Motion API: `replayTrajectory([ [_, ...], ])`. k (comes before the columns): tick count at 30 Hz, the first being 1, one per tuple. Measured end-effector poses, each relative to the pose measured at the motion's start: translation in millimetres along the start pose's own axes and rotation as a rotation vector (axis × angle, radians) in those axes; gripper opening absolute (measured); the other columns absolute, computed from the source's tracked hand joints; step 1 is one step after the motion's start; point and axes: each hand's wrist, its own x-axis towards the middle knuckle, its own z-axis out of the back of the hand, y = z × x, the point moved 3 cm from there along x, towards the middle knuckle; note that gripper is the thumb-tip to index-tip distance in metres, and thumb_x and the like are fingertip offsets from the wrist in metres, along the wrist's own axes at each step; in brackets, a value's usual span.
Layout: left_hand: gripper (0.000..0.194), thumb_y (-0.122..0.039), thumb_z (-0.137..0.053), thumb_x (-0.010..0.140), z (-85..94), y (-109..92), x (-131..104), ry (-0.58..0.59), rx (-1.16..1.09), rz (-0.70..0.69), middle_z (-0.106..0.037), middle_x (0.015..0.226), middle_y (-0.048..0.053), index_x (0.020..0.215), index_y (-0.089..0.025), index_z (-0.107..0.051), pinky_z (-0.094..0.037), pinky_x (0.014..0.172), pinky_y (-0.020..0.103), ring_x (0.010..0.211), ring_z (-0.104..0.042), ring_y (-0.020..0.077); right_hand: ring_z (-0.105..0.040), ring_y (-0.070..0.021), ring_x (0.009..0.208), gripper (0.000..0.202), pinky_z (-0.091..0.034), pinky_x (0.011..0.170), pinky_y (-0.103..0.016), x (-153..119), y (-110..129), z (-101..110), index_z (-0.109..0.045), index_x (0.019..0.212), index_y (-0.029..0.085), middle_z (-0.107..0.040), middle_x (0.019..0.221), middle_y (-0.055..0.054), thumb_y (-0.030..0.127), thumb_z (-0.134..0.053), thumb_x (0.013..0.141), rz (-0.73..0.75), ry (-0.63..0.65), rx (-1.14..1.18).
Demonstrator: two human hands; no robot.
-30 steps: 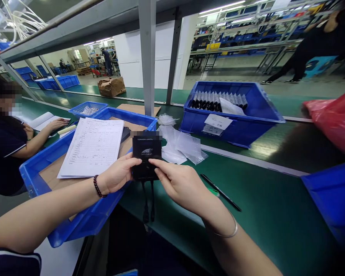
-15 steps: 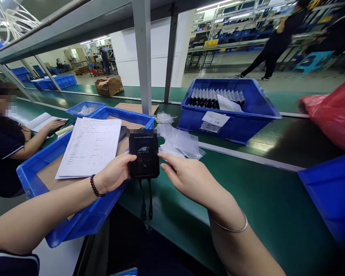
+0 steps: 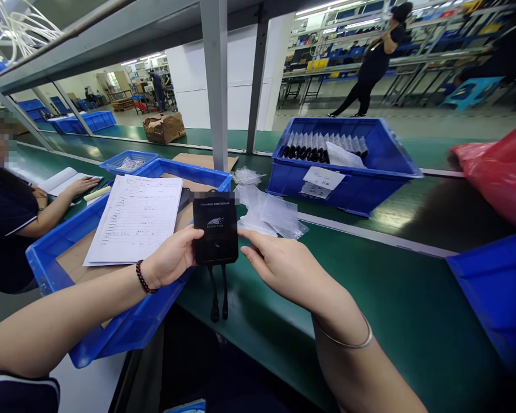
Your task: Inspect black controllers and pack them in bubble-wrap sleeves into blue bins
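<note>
My left hand (image 3: 174,252) is closed on a flat black controller (image 3: 215,238), with the thumb over its left edge. White lettering reads "TORNADO CONTROLLER" and "MANTIS" on the controller's front. Two short black cables (image 3: 214,295) with plugs hang from its lower edge. At its right edge is my right hand (image 3: 279,261), index finger stretched toward the controller and thumb apart below; its other fingers are hidden. I cannot tell whether that fingertip touches the edge. Behind the controller lie clear plastic bags (image 3: 279,215) on the green bench (image 3: 370,287).
Printed sheets (image 3: 133,223) lie across a blue crate (image 3: 47,269) on the left. A labelled blue bin (image 3: 344,192) holds a row of bagged black items. A red bag (image 3: 499,155) and another blue bin (image 3: 494,281) are at right. A co-worker's arm (image 3: 47,215) rests at far left.
The controller has tilted slightly and its hanging cables sit a little higher. Both hands keep nearly the same place. A person in the background has moved left.
</note>
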Motion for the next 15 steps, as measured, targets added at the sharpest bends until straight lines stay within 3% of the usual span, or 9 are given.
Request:
replayTrajectory([
  [15, 0.037, -0.025, -0.045, 0.09, 0.3, -1.6, 0.8, -0.03, -0.026, 0.037, -0.063, 0.119, 0.013, 0.124, -0.014, -0.055, -0.053, 0.082, 0.041, 0.108, -0.058, 0.0291, -0.068, -0.0253, 0.082, 0.034, -0.045, 0.061, -0.032, 1.7, 3.2, -3.2, -0.051, 0.128, 0.019, -0.071, 0.097, -0.007, 0.027, -0.04, 0.096, -0.005, 0.062, -0.027],
])
